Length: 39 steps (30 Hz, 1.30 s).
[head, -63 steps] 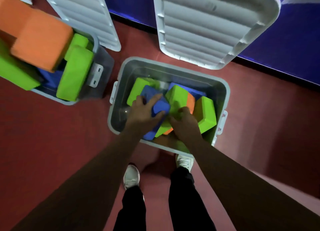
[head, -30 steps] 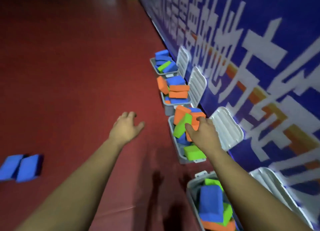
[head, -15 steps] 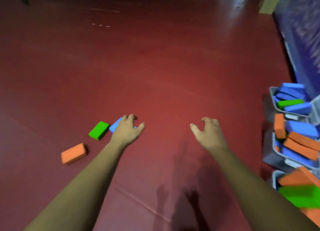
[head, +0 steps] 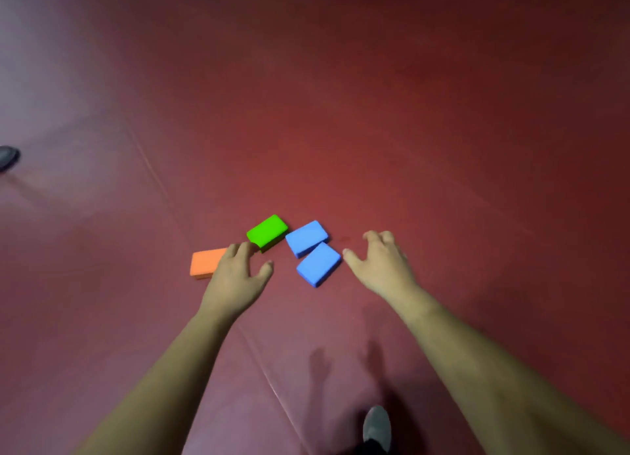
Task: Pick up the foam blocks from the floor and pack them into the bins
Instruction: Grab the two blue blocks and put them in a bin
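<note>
Four foam blocks on the dark red floor (head: 409,130), both hands open and empty
Flat green foam block (head: 267,233), far blue foam block (head: 306,238) and near blue foam block (head: 318,268) bunch together; orange foam block (head: 204,263) hides half behind the left hand (head: 237,277); right hand (head: 381,267) hovers spread-fingered; grab all four together and one likely squirts out; no bins in sight.

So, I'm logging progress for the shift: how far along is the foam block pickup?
Done: cannot tell, no bins are in view. In hand: nothing; the left hand and right hand reach out open toward the blocks. Left: four lie on the floor: the orange block, green block, far blue block and near blue block, all to be carried to a bin.
</note>
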Each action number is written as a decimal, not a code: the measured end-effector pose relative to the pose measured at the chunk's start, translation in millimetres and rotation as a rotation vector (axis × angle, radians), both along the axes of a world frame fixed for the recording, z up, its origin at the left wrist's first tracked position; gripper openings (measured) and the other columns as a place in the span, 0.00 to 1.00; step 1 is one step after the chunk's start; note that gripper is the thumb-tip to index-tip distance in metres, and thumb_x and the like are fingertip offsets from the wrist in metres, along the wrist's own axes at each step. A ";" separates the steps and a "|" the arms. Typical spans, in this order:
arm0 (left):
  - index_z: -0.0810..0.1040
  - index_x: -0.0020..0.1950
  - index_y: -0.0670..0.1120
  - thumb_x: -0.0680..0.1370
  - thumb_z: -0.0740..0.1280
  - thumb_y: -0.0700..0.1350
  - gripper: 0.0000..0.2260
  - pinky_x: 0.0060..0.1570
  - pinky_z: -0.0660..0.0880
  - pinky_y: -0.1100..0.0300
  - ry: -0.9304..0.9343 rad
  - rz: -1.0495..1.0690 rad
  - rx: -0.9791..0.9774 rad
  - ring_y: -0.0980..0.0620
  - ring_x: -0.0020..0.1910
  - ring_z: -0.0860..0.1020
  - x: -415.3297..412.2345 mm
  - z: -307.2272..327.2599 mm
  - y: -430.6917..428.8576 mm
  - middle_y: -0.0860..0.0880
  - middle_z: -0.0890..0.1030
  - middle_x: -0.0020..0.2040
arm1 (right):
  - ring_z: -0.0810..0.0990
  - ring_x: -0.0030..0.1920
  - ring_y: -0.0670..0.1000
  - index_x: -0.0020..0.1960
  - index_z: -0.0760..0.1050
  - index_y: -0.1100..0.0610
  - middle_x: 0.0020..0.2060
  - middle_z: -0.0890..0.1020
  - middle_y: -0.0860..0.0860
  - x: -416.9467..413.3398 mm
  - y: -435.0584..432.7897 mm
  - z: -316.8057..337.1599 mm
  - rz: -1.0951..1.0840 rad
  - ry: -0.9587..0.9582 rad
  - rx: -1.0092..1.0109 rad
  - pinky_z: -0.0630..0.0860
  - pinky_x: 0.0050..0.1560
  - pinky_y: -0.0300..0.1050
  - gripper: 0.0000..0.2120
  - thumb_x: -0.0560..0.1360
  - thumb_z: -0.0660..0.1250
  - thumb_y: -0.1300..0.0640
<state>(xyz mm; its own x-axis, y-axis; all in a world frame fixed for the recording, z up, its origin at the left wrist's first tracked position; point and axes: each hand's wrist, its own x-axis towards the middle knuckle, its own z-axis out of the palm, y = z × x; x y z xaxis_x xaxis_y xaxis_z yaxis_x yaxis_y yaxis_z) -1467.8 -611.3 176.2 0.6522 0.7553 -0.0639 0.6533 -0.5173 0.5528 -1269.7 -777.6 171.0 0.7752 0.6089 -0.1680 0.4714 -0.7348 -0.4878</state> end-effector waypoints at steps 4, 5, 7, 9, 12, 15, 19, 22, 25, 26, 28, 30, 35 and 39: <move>0.75 0.62 0.44 0.77 0.68 0.50 0.16 0.59 0.72 0.52 0.018 0.116 -0.023 0.46 0.59 0.75 25.8 -9.7 49.9 0.45 0.75 0.58 | 0.75 0.61 0.62 0.64 0.72 0.58 0.59 0.74 0.58 60.0 80.7 -5.3 0.119 0.002 -0.030 0.72 0.62 0.54 0.24 0.76 0.64 0.42; 0.75 0.63 0.43 0.78 0.68 0.50 0.17 0.59 0.72 0.52 0.028 0.134 -0.025 0.46 0.59 0.75 31.6 -13.6 64.4 0.45 0.75 0.59 | 0.75 0.61 0.62 0.64 0.72 0.57 0.59 0.74 0.58 71.1 99.1 -7.7 0.135 0.010 -0.036 0.72 0.62 0.54 0.24 0.76 0.64 0.42; 0.75 0.63 0.43 0.77 0.68 0.50 0.17 0.59 0.72 0.52 0.040 0.144 -0.036 0.45 0.59 0.75 48.1 -23.6 95.3 0.44 0.76 0.59 | 0.75 0.61 0.62 0.63 0.72 0.57 0.59 0.74 0.58 91.9 132.2 -16.0 0.152 0.025 -0.043 0.72 0.62 0.54 0.23 0.76 0.64 0.42; 0.75 0.62 0.42 0.77 0.68 0.49 0.17 0.59 0.72 0.52 0.044 0.133 -0.051 0.45 0.59 0.75 72.9 -36.0 130.7 0.43 0.76 0.58 | 0.75 0.60 0.62 0.63 0.72 0.57 0.58 0.74 0.58 112.7 162.4 -28.0 0.143 0.042 -0.059 0.72 0.62 0.55 0.23 0.76 0.64 0.42; 0.76 0.61 0.43 0.76 0.67 0.52 0.18 0.57 0.72 0.52 0.072 0.064 -0.068 0.44 0.57 0.75 122.0 -61.2 193.2 0.43 0.76 0.56 | 0.75 0.61 0.62 0.65 0.73 0.57 0.59 0.74 0.58 147.3 203.7 -50.5 0.060 0.051 -0.088 0.72 0.62 0.55 0.25 0.76 0.65 0.41; 0.76 0.59 0.42 0.71 0.58 0.62 0.27 0.54 0.74 0.50 0.115 -0.080 -0.093 0.41 0.53 0.76 182.0 -94.2 260.0 0.43 0.76 0.54 | 0.75 0.61 0.62 0.65 0.73 0.57 0.58 0.75 0.58 180.5 237.7 -83.0 -0.076 0.066 -0.089 0.72 0.62 0.54 0.25 0.75 0.66 0.42; 0.76 0.57 0.43 0.69 0.55 0.63 0.28 0.52 0.74 0.50 0.171 -0.238 -0.094 0.42 0.52 0.76 264.9 -144.1 343.5 0.44 0.76 0.52 | 0.73 0.65 0.61 0.67 0.74 0.58 0.63 0.74 0.59 216.0 279.2 -131.9 -0.267 0.114 -0.105 0.70 0.65 0.51 0.26 0.75 0.68 0.43; 0.75 0.58 0.42 0.71 0.57 0.61 0.27 0.53 0.74 0.51 0.212 -0.308 -0.137 0.42 0.54 0.75 313.3 -193.0 388.2 0.43 0.76 0.53 | 0.76 0.62 0.62 0.63 0.76 0.61 0.60 0.78 0.61 230.2 309.3 -176.0 -0.384 0.125 -0.100 0.71 0.63 0.51 0.29 0.73 0.65 0.40; 0.75 0.59 0.42 0.75 0.62 0.57 0.21 0.54 0.72 0.52 0.284 -0.344 -0.214 0.42 0.56 0.75 344.0 -253.3 406.6 0.43 0.76 0.55 | 0.81 0.50 0.65 0.53 0.79 0.68 0.48 0.82 0.65 234.3 336.0 -242.9 -0.463 0.147 -0.052 0.75 0.54 0.53 0.24 0.73 0.68 0.46; 0.75 0.60 0.42 0.76 0.63 0.55 0.20 0.54 0.72 0.52 0.291 -0.338 -0.242 0.42 0.57 0.75 352.0 -278.4 409.9 0.43 0.76 0.55 | 0.81 0.50 0.66 0.53 0.78 0.69 0.48 0.82 0.66 237.1 346.8 -264.5 -0.465 0.196 -0.069 0.75 0.53 0.55 0.20 0.73 0.71 0.52; 0.74 0.62 0.43 0.76 0.63 0.55 0.21 0.55 0.72 0.51 0.314 -0.306 -0.297 0.43 0.58 0.75 364.1 -335.3 418.0 0.44 0.76 0.57 | 0.79 0.53 0.65 0.54 0.76 0.66 0.50 0.80 0.64 247.1 370.7 -311.5 -0.448 0.269 -0.095 0.74 0.54 0.54 0.17 0.73 0.72 0.54; 0.74 0.63 0.42 0.78 0.65 0.53 0.18 0.56 0.72 0.51 0.347 -0.275 -0.327 0.43 0.59 0.75 374.6 -402.3 429.6 0.43 0.75 0.59 | 0.77 0.56 0.62 0.56 0.74 0.62 0.53 0.79 0.60 261.9 393.0 -373.3 -0.429 0.315 -0.163 0.72 0.55 0.52 0.18 0.74 0.69 0.49; 0.73 0.63 0.42 0.76 0.58 0.57 0.23 0.56 0.73 0.48 0.546 -0.365 -0.154 0.39 0.59 0.75 393.3 -593.0 452.1 0.41 0.75 0.59 | 0.77 0.55 0.64 0.55 0.73 0.61 0.53 0.77 0.62 304.6 443.5 -572.5 -0.264 0.327 -0.227 0.74 0.55 0.57 0.17 0.75 0.66 0.49; 0.71 0.65 0.41 0.79 0.63 0.53 0.21 0.58 0.71 0.47 0.583 -0.271 -0.178 0.38 0.63 0.73 409.9 -725.7 460.3 0.39 0.73 0.63 | 0.75 0.59 0.65 0.59 0.72 0.63 0.58 0.75 0.63 334.4 474.8 -705.9 -0.163 0.303 -0.264 0.73 0.60 0.58 0.19 0.76 0.66 0.49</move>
